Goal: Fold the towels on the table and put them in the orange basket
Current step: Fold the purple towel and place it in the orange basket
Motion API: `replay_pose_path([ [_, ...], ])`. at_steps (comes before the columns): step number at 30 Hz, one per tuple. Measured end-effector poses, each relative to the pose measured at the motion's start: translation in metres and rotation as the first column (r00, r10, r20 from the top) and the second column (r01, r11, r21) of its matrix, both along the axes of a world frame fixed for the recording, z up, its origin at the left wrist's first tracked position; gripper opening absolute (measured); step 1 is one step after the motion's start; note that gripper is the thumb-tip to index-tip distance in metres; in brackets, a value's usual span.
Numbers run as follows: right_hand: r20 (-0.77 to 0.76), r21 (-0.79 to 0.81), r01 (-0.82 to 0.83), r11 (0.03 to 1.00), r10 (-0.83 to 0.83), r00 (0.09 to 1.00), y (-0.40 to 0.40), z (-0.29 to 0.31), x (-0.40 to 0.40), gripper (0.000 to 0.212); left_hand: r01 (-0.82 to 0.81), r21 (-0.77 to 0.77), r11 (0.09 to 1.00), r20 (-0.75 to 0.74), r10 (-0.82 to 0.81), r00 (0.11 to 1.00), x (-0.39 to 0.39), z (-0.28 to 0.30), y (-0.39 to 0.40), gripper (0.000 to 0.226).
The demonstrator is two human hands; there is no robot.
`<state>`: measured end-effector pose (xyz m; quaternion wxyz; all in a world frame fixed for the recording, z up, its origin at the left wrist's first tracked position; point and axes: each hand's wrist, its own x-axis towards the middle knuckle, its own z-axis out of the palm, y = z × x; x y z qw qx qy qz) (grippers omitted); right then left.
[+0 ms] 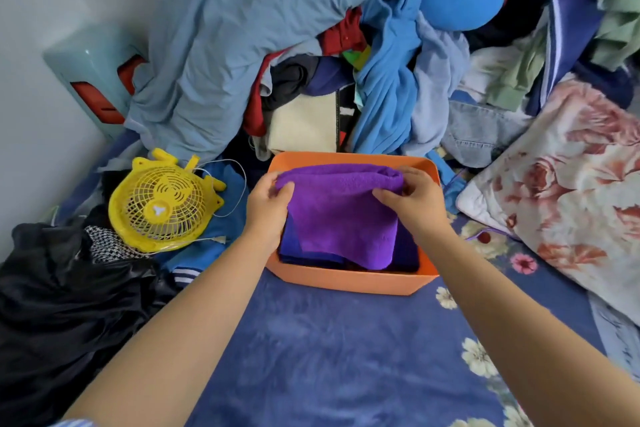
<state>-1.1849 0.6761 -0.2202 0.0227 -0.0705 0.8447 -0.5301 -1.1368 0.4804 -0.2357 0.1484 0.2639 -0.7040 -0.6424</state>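
Observation:
An orange basket (pixel 349 281) stands on a blue flowered blanket in the middle of the view. A folded purple towel (pixel 341 215) hangs over the basket's inside, held by its upper fold. My left hand (pixel 268 204) grips the towel's left top corner. My right hand (pixel 414 198) pinches the right top corner. Under the purple towel, darker blue-violet folded towels (pixel 298 248) lie inside the basket.
A yellow small fan (pixel 161 203) with a cord lies left of the basket. Black clothes (pixel 69 291) are heaped at the lower left. A large pile of clothes (pixel 311 55) rises behind the basket. A flowered pillow (pixel 568 191) sits to the right.

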Motion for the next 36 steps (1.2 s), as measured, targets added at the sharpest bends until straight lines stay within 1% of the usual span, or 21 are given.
replay_pose_path([
  [2, 0.060, -0.050, 0.012, 0.999, -0.009, 0.998, -0.018, -0.021, -0.017, 0.021, 0.010, -0.035, 0.999, -0.007, -0.010, 1.000, -0.022, -0.018, -0.012, 0.028],
  [4, 0.138, -0.129, -0.004, 0.992, 0.022, 0.990, -0.034, -0.042, -0.031, 0.020, -0.005, -0.184, 0.983, 0.021, 0.009, 1.000, -0.041, -0.039, -0.026, 0.029],
  [6, 0.215, -0.180, -0.044, 0.983, 0.083, 0.973, -0.048, -0.064, -0.041, 0.017, -0.023, -0.358, 0.933, 0.044, 0.041, 0.998, -0.052, -0.059, -0.036, 0.029],
  [7, 0.244, -0.171, -0.056, 0.984, 0.098, 0.965, -0.054, -0.077, -0.048, 0.016, -0.032, -0.431, 0.902, 0.061, 0.064, 0.996, -0.057, -0.070, -0.039, 0.029],
  [10, 0.375, -0.144, -0.020, 0.989, 0.073, 0.924, -0.072, -0.117, -0.066, 0.017, -0.016, -0.606, 0.796, 0.176, 0.153, 0.973, -0.072, -0.104, -0.043, 0.033],
  [12, 0.509, -0.110, -0.002, 0.994, 0.058, 0.859, -0.084, -0.143, -0.080, 0.020, 0.038, -0.664, 0.746, 0.276, 0.198, 0.941, -0.083, -0.128, -0.046, 0.036],
  [14, 0.597, -0.056, -0.023, 0.998, 0.052, 0.801, -0.093, -0.163, -0.090, 0.025, 0.145, -0.710, 0.689, 0.380, 0.202, 0.903, -0.093, -0.146, -0.047, 0.038],
  [17, 0.629, -0.023, 0.005, 1.000, 0.011, 0.778, -0.105, -0.195, -0.106, 0.022, 0.288, -0.756, 0.588, 0.473, 0.186, 0.861, -0.110, -0.177, -0.049, 0.035],
  [19, 0.625, 0.004, 0.025, 1.000, -0.022, 0.781, -0.110, -0.213, -0.117, 0.018, 0.336, -0.756, 0.561, 0.513, 0.191, 0.837, -0.120, -0.187, -0.050, 0.034],
  [20, 0.620, 0.023, 0.022, 0.999, -0.031, 0.784, -0.112, -0.220, -0.122, 0.019, 0.331, -0.778, 0.533, 0.494, 0.194, 0.848, -0.124, -0.189, -0.050, 0.033],
  [21, 0.610, 0.039, 0.024, 0.999, -0.043, 0.792, -0.114, -0.225, -0.126, 0.022, 0.285, -0.827, 0.485, 0.424, 0.204, 0.882, -0.128, -0.190, -0.049, 0.031],
  [22, 0.598, 0.048, 0.028, 0.998, -0.052, 0.800, -0.115, -0.230, -0.130, 0.025, 0.284, -0.860, 0.424, 0.400, 0.217, 0.890, -0.132, -0.191, -0.049, 0.031],
  [23, 0.588, 0.052, 0.039, 0.998, -0.062, 0.806, -0.117, -0.233, -0.134, 0.027, 0.314, -0.866, 0.388, 0.416, 0.213, 0.884, -0.135, -0.192, -0.049, 0.034],
  [25, 0.570, 0.077, 0.053, 0.996, -0.087, 0.817, -0.119, -0.241, -0.140, 0.030, 0.348, -0.861, 0.372, 0.447, 0.223, 0.867, -0.142, -0.196, -0.050, 0.037],
  [27, 0.522, 0.186, 0.011, 0.983, -0.108, 0.846, -0.120, -0.247, -0.141, 0.035, 0.370, -0.853, 0.367, 0.470, 0.232, 0.852, -0.142, -0.206, -0.051, 0.039],
  [29, 0.444, 0.267, 0.006, 0.964, -0.129, 0.887, -0.122, -0.252, -0.138, 0.037, 0.378, -0.865, 0.330, 0.457, 0.207, 0.865, -0.140, -0.221, -0.048, 0.046],
  [31, 0.296, 0.291, 0.031, 0.956, -0.121, 0.948, -0.124, -0.253, -0.129, 0.036, 0.355, -0.883, 0.308, 0.412, 0.143, 0.900, -0.131, -0.231, -0.048, 0.048],
  [33, 0.039, 0.366, 0.058, 0.929, -0.078, 0.996, -0.127, -0.252, -0.113, 0.034, 0.350, -0.914, 0.207, 0.361, 0.020, 0.932, -0.120, -0.241, -0.051, 0.043],
  [34, -0.088, 0.427, 0.065, 0.902, -0.030, 0.996, -0.129, -0.254, -0.105, 0.032, 0.360, -0.919, 0.161, 0.357, -0.045, 0.933, -0.115, -0.246, -0.053, 0.043],
  [35, -0.176, 0.494, 0.066, 0.867, 0.025, 0.984, -0.131, -0.258, -0.097, 0.032, 0.393, -0.910, 0.131, 0.385, -0.083, 0.919, -0.112, -0.251, -0.055, 0.046],
  [36, -0.199, 0.572, 0.027, 0.819, 0.107, 0.974, -0.133, -0.263, -0.092, 0.035, 0.430, -0.894, 0.124, 0.422, -0.084, 0.903, -0.109, -0.255, -0.057, 0.049],
])
